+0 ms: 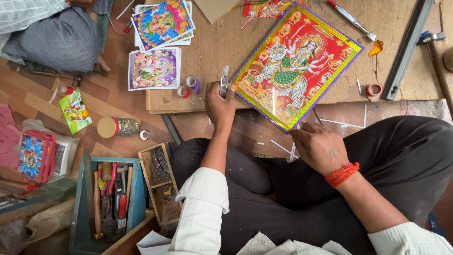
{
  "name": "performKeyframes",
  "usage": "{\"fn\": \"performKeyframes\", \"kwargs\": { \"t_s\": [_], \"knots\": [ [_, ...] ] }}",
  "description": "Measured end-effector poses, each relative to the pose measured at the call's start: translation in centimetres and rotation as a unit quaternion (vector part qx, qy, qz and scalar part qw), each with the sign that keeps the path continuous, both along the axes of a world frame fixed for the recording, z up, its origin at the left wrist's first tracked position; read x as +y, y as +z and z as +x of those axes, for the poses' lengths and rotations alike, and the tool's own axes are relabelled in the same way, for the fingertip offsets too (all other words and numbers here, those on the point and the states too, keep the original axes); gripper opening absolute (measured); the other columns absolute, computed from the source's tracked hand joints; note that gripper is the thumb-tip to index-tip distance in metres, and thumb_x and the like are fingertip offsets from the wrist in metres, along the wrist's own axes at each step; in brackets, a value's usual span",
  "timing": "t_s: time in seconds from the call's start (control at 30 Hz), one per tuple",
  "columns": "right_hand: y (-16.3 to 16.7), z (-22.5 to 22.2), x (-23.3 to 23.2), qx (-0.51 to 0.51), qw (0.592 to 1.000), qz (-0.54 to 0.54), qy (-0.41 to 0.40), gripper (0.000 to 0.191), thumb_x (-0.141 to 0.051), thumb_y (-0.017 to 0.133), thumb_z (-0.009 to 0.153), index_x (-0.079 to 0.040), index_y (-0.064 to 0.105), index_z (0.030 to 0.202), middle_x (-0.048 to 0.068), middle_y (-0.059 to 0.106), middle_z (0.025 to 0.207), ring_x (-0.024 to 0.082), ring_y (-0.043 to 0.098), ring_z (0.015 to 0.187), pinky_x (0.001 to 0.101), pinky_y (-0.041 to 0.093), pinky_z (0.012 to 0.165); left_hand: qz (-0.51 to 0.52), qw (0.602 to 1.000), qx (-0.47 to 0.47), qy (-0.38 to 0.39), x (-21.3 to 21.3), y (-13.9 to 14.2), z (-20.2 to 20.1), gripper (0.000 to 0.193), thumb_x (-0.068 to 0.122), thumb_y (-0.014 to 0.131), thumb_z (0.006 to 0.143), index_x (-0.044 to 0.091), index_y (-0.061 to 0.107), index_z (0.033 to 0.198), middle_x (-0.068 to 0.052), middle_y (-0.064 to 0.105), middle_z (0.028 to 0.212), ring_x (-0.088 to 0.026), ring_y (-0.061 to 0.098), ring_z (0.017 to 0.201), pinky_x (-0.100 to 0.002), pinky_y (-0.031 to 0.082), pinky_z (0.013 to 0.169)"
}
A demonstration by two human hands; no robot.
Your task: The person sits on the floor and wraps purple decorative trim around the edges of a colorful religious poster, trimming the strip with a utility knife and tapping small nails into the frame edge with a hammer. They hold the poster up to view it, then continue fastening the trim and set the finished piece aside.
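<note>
You have two hands at work — left (220,106), right (320,147) — one blade (223,81), one framed picture (297,65), two print stacks (162,22) (154,68), three tape rolls (183,91) (192,82) (373,89), one hammer (436,52) and two toolboxes (107,200) (159,182).

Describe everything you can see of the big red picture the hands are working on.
The picture is a glossy rectangular print, mostly red, showing a many-armed figure with a tiger, edged in a glittery gold and purple border. It lies flat and turned diagonally on the wooden board, one corner overhanging. The right hand touches its lower edge; the left hand holds a small metal blade at its left corner.
</note>
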State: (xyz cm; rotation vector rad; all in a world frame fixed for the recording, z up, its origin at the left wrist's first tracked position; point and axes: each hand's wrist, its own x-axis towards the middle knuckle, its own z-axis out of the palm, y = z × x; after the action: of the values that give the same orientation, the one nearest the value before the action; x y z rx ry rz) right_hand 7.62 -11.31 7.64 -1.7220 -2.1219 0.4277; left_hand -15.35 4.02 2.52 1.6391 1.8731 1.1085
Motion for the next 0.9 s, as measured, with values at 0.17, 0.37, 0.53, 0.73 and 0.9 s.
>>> {"fn": "performKeyframes", "kwargs": {
  "t_s": [0.17, 0.37, 0.53, 0.73, 0.9],
  "knots": [
    [0.0, -0.1, 0.1, -0.019, 1.000, -0.008, 0.007, 0.019, -0.021, 0.067, 0.090, -0.015, 0.077, 0.105, 0.008, 0.067, 0.086, 0.029, 0.069, 0.083, 0.0424, 0.055, 0.066, 0.017, 1.000, 0.011, -0.013, 0.0, -0.4, -0.2, 0.015, 0.017, 0.079, 0.084, 0.006, 0.070, 0.088, -0.009, 0.066, 0.093, -0.031, 0.068, 0.083, -0.043, 0.050, 0.073],
    [-0.1, -0.4, 0.2, -0.017, 1.000, -0.010, 0.004, 0.019, -0.021, 0.067, 0.089, -0.016, 0.077, 0.104, 0.008, 0.067, 0.087, 0.029, 0.069, 0.084, 0.0422, 0.055, 0.067, -0.001, 1.000, 0.011, -0.007, -0.1, -0.8, -0.4, 0.014, 0.018, 0.078, 0.086, 0.006, 0.070, 0.089, -0.009, 0.066, 0.095, -0.032, 0.068, 0.084, -0.044, 0.050, 0.074],
    [-0.3, -0.4, 0.2, -0.015, 1.000, -0.024, 0.002, 0.019, -0.021, 0.067, 0.088, -0.015, 0.077, 0.104, 0.008, 0.067, 0.086, 0.029, 0.069, 0.085, 0.0427, 0.055, 0.068, 0.003, 0.999, 0.041, -0.001, -0.2, -0.8, -0.1, 0.016, 0.021, 0.076, 0.089, 0.008, 0.067, 0.094, -0.008, 0.066, 0.101, -0.033, 0.068, 0.093, -0.047, 0.051, 0.077],
    [-0.3, -0.5, 0.4, -0.015, 1.000, -0.010, 0.006, 0.019, -0.020, 0.067, 0.088, -0.014, 0.076, 0.103, 0.009, 0.068, 0.088, 0.030, 0.069, 0.086, 0.0434, 0.055, 0.069, -0.016, 0.998, 0.052, -0.025, -0.3, 0.5, 0.2, 0.047, 0.029, 0.083, 0.077, 0.007, 0.061, 0.111, -0.011, 0.062, 0.109, -0.037, 0.064, 0.100, -0.050, 0.050, 0.077],
    [-0.3, -0.8, 0.5, 0.011, 1.000, -0.005, 0.006, 0.019, -0.018, 0.066, 0.088, -0.012, 0.073, 0.105, 0.009, 0.071, 0.097, 0.032, 0.069, 0.091, 0.0441, 0.055, 0.071, -0.039, 0.997, 0.067, -0.024, 1.0, 1.5, -0.4, 0.053, 0.033, 0.088, 0.073, 0.008, 0.061, 0.112, -0.010, 0.069, 0.102, -0.039, 0.067, 0.097, -0.051, 0.051, 0.076]
  ]
}}
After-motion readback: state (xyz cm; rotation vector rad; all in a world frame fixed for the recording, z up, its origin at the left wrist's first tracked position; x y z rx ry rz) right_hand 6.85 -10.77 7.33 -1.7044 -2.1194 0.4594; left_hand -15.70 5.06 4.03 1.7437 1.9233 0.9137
